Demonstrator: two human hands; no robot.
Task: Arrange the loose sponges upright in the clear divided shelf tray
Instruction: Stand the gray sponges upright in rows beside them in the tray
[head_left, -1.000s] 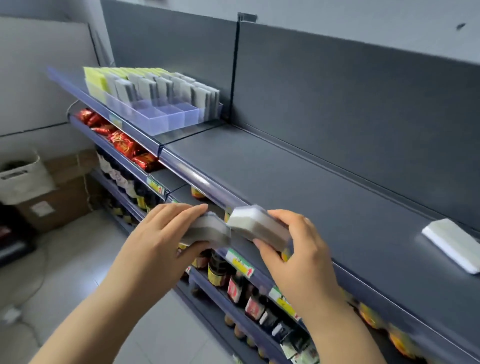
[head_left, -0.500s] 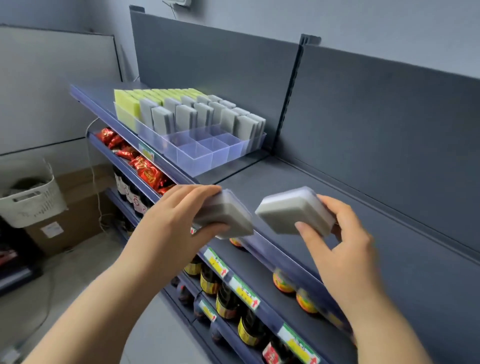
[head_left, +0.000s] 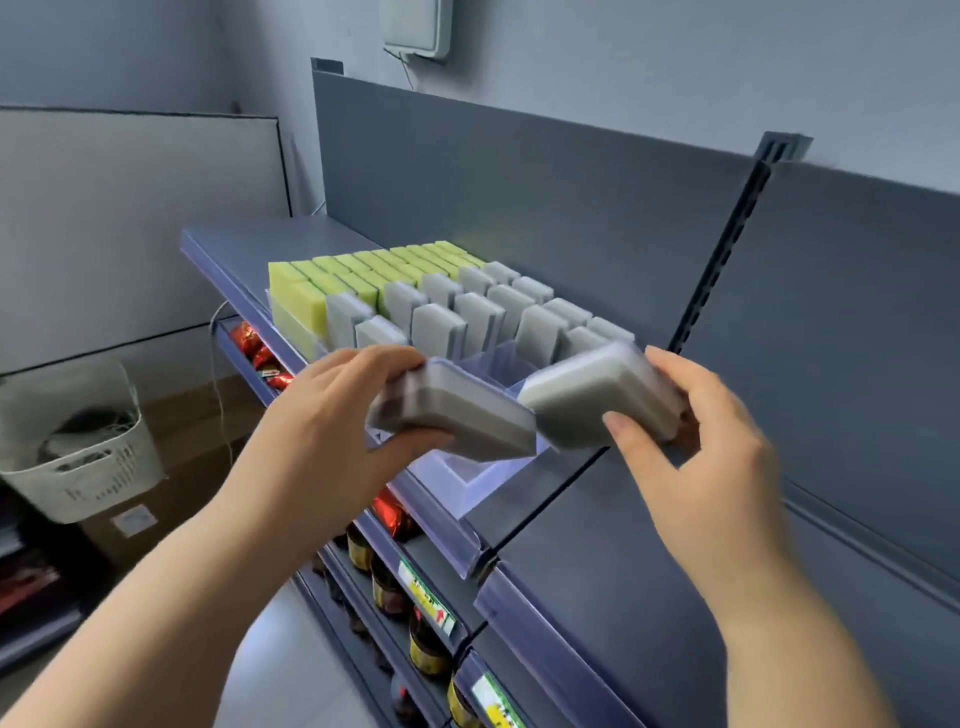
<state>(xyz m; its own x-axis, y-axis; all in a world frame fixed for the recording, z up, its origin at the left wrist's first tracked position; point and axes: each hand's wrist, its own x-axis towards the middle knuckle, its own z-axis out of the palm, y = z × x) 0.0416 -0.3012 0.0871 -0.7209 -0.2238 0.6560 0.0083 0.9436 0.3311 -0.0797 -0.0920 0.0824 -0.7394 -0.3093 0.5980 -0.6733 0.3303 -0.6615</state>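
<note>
My left hand (head_left: 332, 421) grips one grey sponge (head_left: 467, 421), held flat just above the near end of the clear divided tray (head_left: 467, 486). My right hand (head_left: 696, 431) grips a second grey sponge (head_left: 592, 400), tilted, right beside the first and over the tray's near right corner. The tray sits on the top shelf; its far rows hold upright yellow-green sponges (head_left: 332, 291) and upright grey sponges (head_left: 483, 317). The near compartments below my hands hold nothing that I can see.
The dark grey top shelf (head_left: 623, 561) stretches right of the tray. A slotted upright (head_left: 727, 249) runs up the back panel. Lower shelves carry red packets (head_left: 254, 348) and jars (head_left: 426, 649). A white basket (head_left: 78, 467) stands on cardboard boxes at left.
Both hands have carried their sponges left and up along the shelf, from its front edge to above the tray's near end. The view has swung toward the tray.
</note>
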